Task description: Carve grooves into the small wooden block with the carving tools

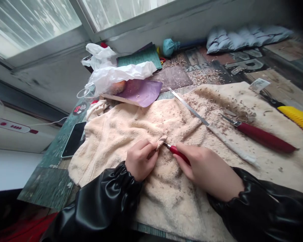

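Observation:
My left hand (142, 159) is closed, pinching a small pale piece of wood (162, 140) between thumb and fingers. My right hand (208, 169) is wrapped round the red handle of a carving knife (179, 154), its short blade reaching the wood. Both hands are low over a beige towel (111, 137) dotted with brown shavings. To the right on the towel lie a second red-handled carving knife (265, 136) with a hooked tip and a thin metal blade (188, 107) with a pale wrapped grip.
A yellow-handled tool (299, 116) lies at the right. White plastic bags (103, 79), a purple sheet (143, 92) and a green mat (141, 58) are behind. A phone (73, 139) rests at the left edge. Padded grey bags (242, 38) line the wall, near scattered shavings (202, 76).

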### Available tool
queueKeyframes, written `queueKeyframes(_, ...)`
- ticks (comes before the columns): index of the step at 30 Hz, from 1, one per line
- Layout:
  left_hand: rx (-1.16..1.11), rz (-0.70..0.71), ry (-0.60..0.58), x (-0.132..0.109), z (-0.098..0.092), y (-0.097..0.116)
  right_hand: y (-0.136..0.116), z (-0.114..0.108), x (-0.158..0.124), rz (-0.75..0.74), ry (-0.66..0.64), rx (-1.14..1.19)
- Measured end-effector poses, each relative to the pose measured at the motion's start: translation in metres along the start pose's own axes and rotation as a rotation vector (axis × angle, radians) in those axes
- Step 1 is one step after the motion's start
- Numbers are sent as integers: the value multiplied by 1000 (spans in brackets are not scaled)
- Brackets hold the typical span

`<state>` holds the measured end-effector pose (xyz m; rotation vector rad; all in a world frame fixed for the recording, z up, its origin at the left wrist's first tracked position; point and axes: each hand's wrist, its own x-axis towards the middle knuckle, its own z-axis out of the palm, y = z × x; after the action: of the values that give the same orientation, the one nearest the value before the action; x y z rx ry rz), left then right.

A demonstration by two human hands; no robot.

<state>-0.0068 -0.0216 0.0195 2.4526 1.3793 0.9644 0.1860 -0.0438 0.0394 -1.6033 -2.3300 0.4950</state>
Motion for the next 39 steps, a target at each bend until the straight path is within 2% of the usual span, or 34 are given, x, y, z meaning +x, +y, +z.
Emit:
queueKeyframes(4,2,33,8,0,1,-1,10,-8,9,-26,-93,122)
queueKeyframes(10,32,42,21,-2,4,0,16,-8,11,-66,-37,128)
queueKeyframes(14,18,-4,76,0,4,-4,16,-5,6,-70,90,70)
queueKeyframes(17,-10,-58,180,1,5,-7,13,-9,2,-99,263,75)
queueKeyframes(19,-73,-133,253,-1,7,-6,12,-11,0,-153,356,110)
queueKeyframes(20,-211,-238,316,-2,8,-4,11,-11,-1,-176,367,127)
queueKeyframes(23,-453,-435,279,-4,8,4,10,-6,-2,-162,260,173)
queueKeyframes(26,-621,-440,175,-4,3,11,11,4,-4,-112,205,233)
queueKeyframes(29,-567,-445,38,-3,-4,13,11,8,-6,-89,223,261)
queueKeyframes(32,-523,-424,-64,-2,-9,14,11,6,-6,-118,170,262)
queueKeyframes(39,-510,-445,-162,2,-16,19,10,5,-6,-166,164,297)
